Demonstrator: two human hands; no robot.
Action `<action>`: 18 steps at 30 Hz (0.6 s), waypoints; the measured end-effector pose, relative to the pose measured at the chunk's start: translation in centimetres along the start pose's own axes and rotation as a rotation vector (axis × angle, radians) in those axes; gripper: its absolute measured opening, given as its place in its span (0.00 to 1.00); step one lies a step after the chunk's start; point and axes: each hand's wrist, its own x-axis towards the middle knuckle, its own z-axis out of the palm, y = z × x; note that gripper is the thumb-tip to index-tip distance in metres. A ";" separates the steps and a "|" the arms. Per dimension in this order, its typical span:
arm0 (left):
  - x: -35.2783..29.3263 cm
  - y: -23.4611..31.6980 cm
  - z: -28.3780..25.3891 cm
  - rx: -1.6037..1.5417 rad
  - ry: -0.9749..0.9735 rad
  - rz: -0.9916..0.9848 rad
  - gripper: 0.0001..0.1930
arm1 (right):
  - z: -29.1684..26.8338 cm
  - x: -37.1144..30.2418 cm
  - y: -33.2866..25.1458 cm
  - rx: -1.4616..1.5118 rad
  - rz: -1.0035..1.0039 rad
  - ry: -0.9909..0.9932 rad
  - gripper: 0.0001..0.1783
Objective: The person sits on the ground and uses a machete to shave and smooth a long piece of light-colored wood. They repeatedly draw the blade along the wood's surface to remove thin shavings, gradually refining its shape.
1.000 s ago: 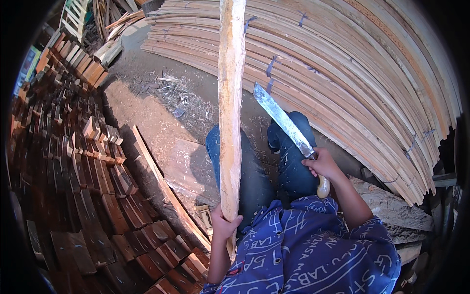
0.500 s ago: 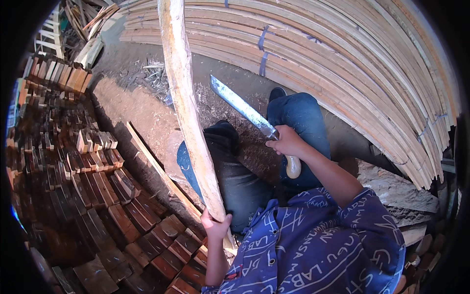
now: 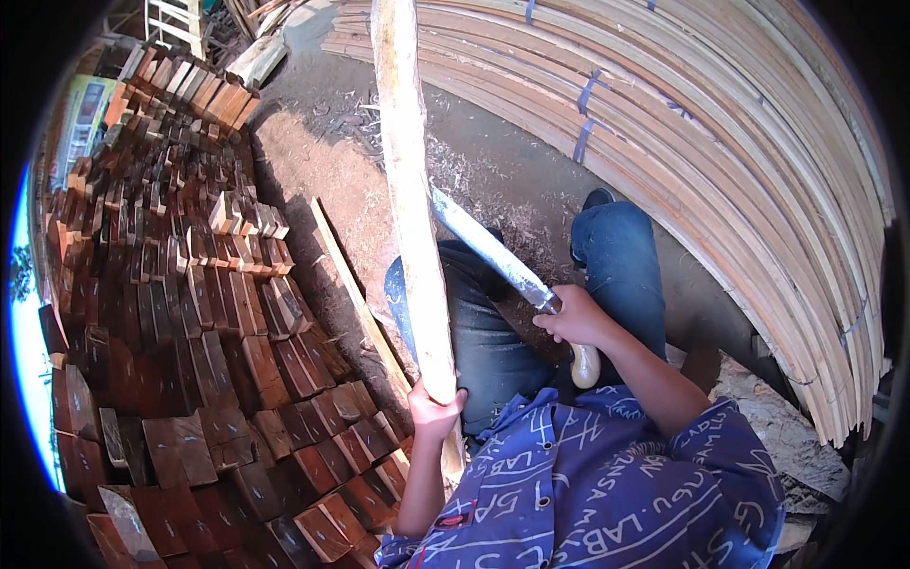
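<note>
From the left hand [image 3: 436, 410], a long pole [image 3: 408, 190] blocks 12 o'clock. Stacked wood blocks [image 3: 204, 351] fill 8 to 10, and a loose plank [image 3: 353, 284] lies at 11, with a narrow free strip of ground [image 3: 346, 180] between it and the pole. From the right hand [image 3: 569, 318], the knife [image 3: 488, 245] bars 10 to 11; 12 is free until the bundled strips [image 3: 664, 142], while a knee [image 3: 616, 242] stands at 1 to 2.

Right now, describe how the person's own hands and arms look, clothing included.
The left hand and right hand are bare, with no gloves or wristbands visible. The button-front shirt is blue-violet with white, handwriting-like lettering and lines. Its right sleeve ends near the elbow; the left sleeve shows only at the lower edge.
</note>
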 end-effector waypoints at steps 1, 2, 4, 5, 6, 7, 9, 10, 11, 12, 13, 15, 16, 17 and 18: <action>-0.1 -0.5 -0.1 -0.083 0.006 0.019 0.16 | 0.4 -0.1 -0.5 0.070 -0.017 -0.028 0.14; 0.0 -1.0 -0.3 -0.105 -0.001 0.060 0.16 | 0.8 -0.2 -1.2 0.223 -0.017 -0.092 0.12; 0.2 -3.2 -0.8 -0.166 -0.005 0.149 0.17 | 1.9 -0.5 -2.6 0.530 0.003 -0.234 0.08; 0.3 -3.8 -0.8 -0.215 -0.042 0.081 0.19 | 3.0 0.0 -2.2 0.615 -0.021 -0.281 0.08; 0.3 -2.5 -0.3 -0.220 -0.033 0.082 0.19 | 4.2 1.1 -1.6 0.698 -0.045 -0.324 0.08; 0.2 -1.4 0.2 -0.233 -0.023 0.077 0.19 | 5.1 1.6 -1.8 0.775 -0.060 -0.366 0.08; 0.5 -1.2 0.3 -0.185 -0.019 0.152 0.21 | 5.3 2.7 -1.9 0.614 -0.060 -0.261 0.10; 0.8 0.3 0.9 -0.163 -0.010 0.204 0.22 | 4.5 3.5 -1.5 0.518 -0.055 -0.206 0.10; 0.9 1.2 1.3 -0.139 -0.003 0.257 0.23 | 3.7 3.8 -0.9 0.425 -0.051 -0.148 0.11; 0.9 1.0 1.2 -0.111 -0.028 0.249 0.19 | 2.9 3.6 -0.8 0.327 -0.063 -0.075 0.12; 0.9 1.1 1.2 -0.104 -0.029 0.227 0.18 | 2.0 3.4 -0.2 0.258 -0.069 -0.023 0.14; 1.2 1.5 1.3 -0.091 -0.039 0.182 0.16 | 0.3 2.7 1.7 0.122 -0.074 0.089 0.17; 1.2 1.7 1.2 -0.075 -0.052 0.131 0.16 | -0.8 2.0 2.5 0.145 -0.052 0.082 0.21; 1.4 1.5 1.0 -0.064 -0.101 0.019 0.22 | -2.0 0.9 3.3 0.132 -0.028 0.102 0.20; 1.4 1.7 1.1 -0.048 -0.088 0.016 0.21 | -3.0 -0.9 3.1 0.117 -0.002 0.113 0.20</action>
